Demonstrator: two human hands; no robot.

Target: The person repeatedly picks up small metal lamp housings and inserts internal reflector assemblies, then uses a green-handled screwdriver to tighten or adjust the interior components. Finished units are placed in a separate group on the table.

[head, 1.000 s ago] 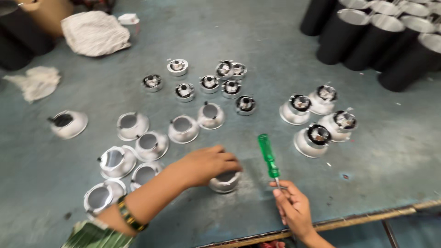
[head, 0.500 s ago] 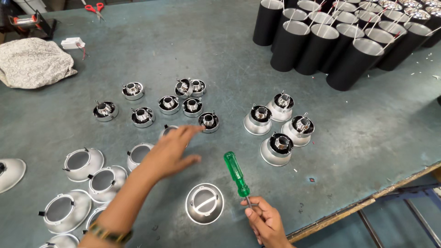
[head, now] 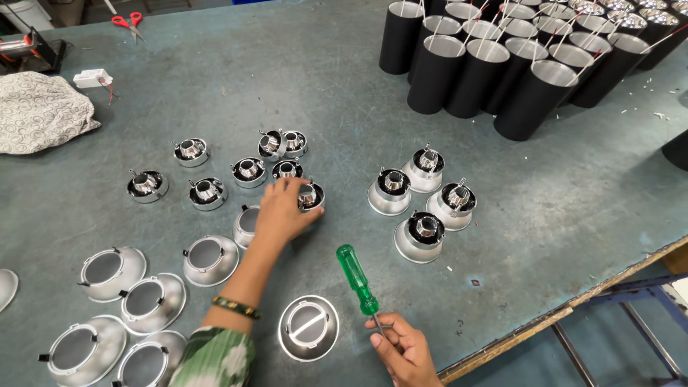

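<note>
Lamp holder [head: 309,195], small silver metal w/ black collar, sits mid counter [head: 545,208] at the end of a cluster of like parts. Looks light, rigid, prob. slick; best pinched by its rim. Left hand [head: 281,209] lies over it, fingers curled on it. Right hand [head: 407,351], near the counter edge, fist closed on green screwdriver [head: 358,279]. Reflector cup [head: 308,327] sits between the hands.

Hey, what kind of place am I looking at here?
Most likely a small lamp-assembly workshop. A worn workbench holds many identical silver reflector cups and rows of black cylindrical housings, while the right hand grips a green-handled screwdriver and the left hand touches a small metal holder.
</note>
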